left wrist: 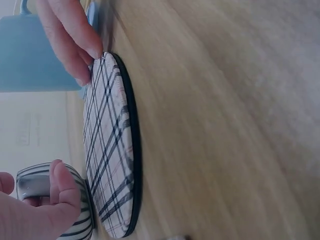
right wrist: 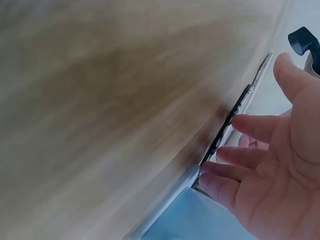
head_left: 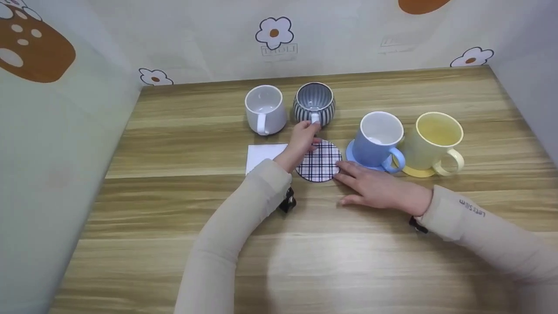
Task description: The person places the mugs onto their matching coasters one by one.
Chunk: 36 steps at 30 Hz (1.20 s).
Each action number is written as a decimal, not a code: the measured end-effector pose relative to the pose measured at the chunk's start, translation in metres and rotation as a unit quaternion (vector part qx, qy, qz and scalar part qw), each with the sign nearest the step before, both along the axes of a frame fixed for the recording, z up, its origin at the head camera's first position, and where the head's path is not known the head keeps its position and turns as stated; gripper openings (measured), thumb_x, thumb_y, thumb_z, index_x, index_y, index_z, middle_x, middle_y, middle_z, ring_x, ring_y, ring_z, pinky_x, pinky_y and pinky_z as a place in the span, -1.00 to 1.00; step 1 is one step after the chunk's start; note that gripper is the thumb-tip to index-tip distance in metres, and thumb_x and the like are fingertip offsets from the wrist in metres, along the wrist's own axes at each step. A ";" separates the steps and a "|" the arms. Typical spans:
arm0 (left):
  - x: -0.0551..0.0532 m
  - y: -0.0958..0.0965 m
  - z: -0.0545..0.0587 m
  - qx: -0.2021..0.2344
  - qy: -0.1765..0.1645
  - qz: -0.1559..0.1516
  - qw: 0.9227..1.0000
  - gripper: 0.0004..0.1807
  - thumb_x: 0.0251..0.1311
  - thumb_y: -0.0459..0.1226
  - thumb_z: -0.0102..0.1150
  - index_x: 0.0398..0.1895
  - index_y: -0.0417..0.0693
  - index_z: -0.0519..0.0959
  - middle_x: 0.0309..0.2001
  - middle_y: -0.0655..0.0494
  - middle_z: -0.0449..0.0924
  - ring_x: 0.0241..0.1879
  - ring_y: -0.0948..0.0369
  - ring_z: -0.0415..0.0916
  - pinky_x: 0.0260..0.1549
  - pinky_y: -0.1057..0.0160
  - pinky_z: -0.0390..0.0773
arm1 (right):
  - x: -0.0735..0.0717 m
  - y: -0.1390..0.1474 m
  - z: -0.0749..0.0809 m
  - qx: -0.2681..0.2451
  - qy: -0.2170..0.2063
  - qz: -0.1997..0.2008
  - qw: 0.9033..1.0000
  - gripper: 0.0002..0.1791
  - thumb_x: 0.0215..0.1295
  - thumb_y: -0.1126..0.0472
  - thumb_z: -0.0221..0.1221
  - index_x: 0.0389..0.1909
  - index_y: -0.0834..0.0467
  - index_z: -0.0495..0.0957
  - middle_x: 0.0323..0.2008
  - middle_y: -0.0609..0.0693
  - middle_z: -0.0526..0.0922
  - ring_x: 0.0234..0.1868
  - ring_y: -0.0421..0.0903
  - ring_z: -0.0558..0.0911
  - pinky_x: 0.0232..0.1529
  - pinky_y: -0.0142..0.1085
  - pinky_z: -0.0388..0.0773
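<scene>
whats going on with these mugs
A person's left hand holds a rounded grey-and-white striped mug by its handle, just behind a round plaid coaster whose edge the right hand touches. A tall blue mug stands on a round blue coaster, a pale-yellow mug on a round yellow coaster. A plain white mug sits on the wood-grain table behind a white square-cornered mat.

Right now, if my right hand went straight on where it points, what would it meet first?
The round plaid coaster: your right hand sits right at its edge. Whether it would push the coaster or slide over it, I can't tell.
</scene>
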<state>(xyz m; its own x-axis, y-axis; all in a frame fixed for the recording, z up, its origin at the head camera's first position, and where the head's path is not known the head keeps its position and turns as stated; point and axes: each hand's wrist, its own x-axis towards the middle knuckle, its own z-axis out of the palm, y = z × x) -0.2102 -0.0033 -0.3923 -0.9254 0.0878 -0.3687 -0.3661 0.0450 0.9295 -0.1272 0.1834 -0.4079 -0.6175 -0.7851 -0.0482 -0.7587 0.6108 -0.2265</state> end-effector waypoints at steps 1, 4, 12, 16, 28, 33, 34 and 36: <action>-0.001 0.001 -0.001 -0.001 0.003 0.002 1.000 -0.66 0.35 -0.20 -0.16 -0.01 -0.29 0.40 0.04 -0.18 0.41 -0.19 0.05 0.52 -0.45 0.34 0.44 | 0.000 0.000 0.000 0.002 -0.002 -0.002 1.000 -0.25 0.18 -0.16 0.11 0.18 0.35 0.34 0.26 0.35 0.23 0.27 0.27 0.22 0.22 0.04 0.22; -0.003 0.003 -0.005 -0.004 0.012 0.004 1.000 -0.67 0.36 -0.20 -0.17 -0.06 -0.30 0.42 0.02 -0.18 0.44 -0.27 0.09 0.51 -0.49 0.35 0.42 | 0.000 0.000 0.001 0.010 -0.014 -0.008 1.000 -0.25 0.19 -0.18 0.09 0.20 0.33 0.33 0.28 0.34 0.20 0.28 0.27 0.21 0.22 0.04 0.22; -0.005 0.003 -0.010 -0.048 0.044 -0.032 0.997 -0.60 0.40 -0.14 -0.27 -0.12 -0.29 0.47 -0.09 -0.07 0.45 -0.24 0.06 0.53 -0.46 0.34 0.44 | 0.001 -0.001 0.003 0.026 -0.040 -0.027 0.998 -0.28 0.20 -0.20 0.06 0.23 0.21 0.33 0.31 0.30 0.16 0.29 0.33 0.17 0.16 0.12 0.26; -0.006 0.003 -0.012 -0.045 0.049 -0.028 0.997 -0.54 0.41 -0.11 -0.30 -0.14 -0.32 0.50 -0.10 -0.06 0.49 -0.32 0.11 0.52 -0.49 0.35 0.45 | 0.000 -0.002 0.002 0.022 -0.039 -0.028 0.999 -0.28 0.20 -0.20 0.06 0.23 0.22 0.33 0.31 0.30 0.16 0.28 0.34 0.16 0.16 0.13 0.26; -0.008 0.006 -0.015 -0.017 0.052 -0.001 0.998 -0.50 0.43 -0.10 -0.34 -0.28 -0.34 0.51 -0.42 0.06 0.45 -0.50 0.26 0.43 -0.52 0.40 0.45 | 0.000 -0.001 -0.001 0.011 -0.014 -0.019 1.000 -0.32 0.20 -0.16 0.09 0.20 0.22 0.36 0.28 0.34 0.20 0.24 0.37 0.22 0.09 0.13 0.33; -0.009 0.007 -0.014 -0.014 0.040 0.014 0.999 -0.45 0.43 -0.04 -0.43 -0.41 -0.22 0.49 -0.52 0.09 0.44 -0.56 0.29 0.41 -0.59 0.42 0.41 | 0.000 -0.001 -0.001 0.013 -0.018 -0.020 1.000 -0.33 0.21 -0.15 0.08 0.21 0.22 0.36 0.28 0.34 0.20 0.25 0.36 0.21 0.09 0.14 0.33; -0.009 0.007 -0.014 -0.013 0.040 0.015 0.999 -0.45 0.43 -0.04 -0.43 -0.42 -0.21 0.49 -0.53 0.10 0.43 -0.56 0.30 0.41 -0.60 0.42 0.40 | 0.000 -0.001 -0.001 0.013 -0.018 -0.020 1.000 -0.34 0.21 -0.15 0.08 0.21 0.22 0.36 0.28 0.34 0.20 0.24 0.36 0.21 0.09 0.14 0.33; -0.009 0.007 -0.014 -0.010 0.042 0.015 0.999 -0.48 0.43 -0.05 -0.39 -0.43 -0.21 0.48 -0.53 0.10 0.42 -0.56 0.30 0.40 -0.59 0.42 0.40 | 0.000 -0.002 -0.001 0.013 -0.020 -0.020 1.000 -0.34 0.21 -0.15 0.08 0.20 0.22 0.36 0.28 0.34 0.20 0.25 0.35 0.21 0.10 0.13 0.32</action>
